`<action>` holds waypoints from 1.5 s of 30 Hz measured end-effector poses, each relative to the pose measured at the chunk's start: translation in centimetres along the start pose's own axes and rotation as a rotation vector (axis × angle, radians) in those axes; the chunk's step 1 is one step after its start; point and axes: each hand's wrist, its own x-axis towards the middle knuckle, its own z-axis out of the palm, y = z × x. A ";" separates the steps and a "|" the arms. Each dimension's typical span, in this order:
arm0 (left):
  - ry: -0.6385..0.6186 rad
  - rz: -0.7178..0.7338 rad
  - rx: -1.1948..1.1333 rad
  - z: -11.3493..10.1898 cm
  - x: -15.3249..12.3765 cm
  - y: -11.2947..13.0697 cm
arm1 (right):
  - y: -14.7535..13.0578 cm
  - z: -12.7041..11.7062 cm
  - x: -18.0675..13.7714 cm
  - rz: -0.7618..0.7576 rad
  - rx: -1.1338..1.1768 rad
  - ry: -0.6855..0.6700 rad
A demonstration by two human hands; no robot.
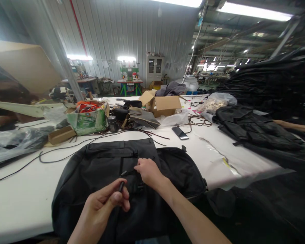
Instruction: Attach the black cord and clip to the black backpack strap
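We are leaning over a black bag [96, 169] lying flat on the white table [20, 189], directly under both our hands. Our left hand [105, 203] is pinching a small black cord end [121, 185] between thumb and forefinger, the fingers closed narrowly around it. Our right hand [148, 171] is resting on the bag's middle, its fingers curled shut on the black cord [127, 173] near the buckle [139, 186]

No legible text from where I stand. Green-and-white carton [87, 122], far left on the surface [20, 189], has printing; too blurred for me to read.
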 end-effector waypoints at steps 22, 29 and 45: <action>0.024 0.116 0.455 1.0 10.1 -3.5 | 2.9 -0.8 -2.0 -0.093 0.589 0.743; 0.040 0.167 0.611 1.4 12.1 -4.7 | 3.7 0.4 -1.7 -0.076 0.481 0.753; 0.042 0.173 0.690 2.1 12.4 -5.6 | 4.4 1.3 -1.8 -0.084 0.332 0.719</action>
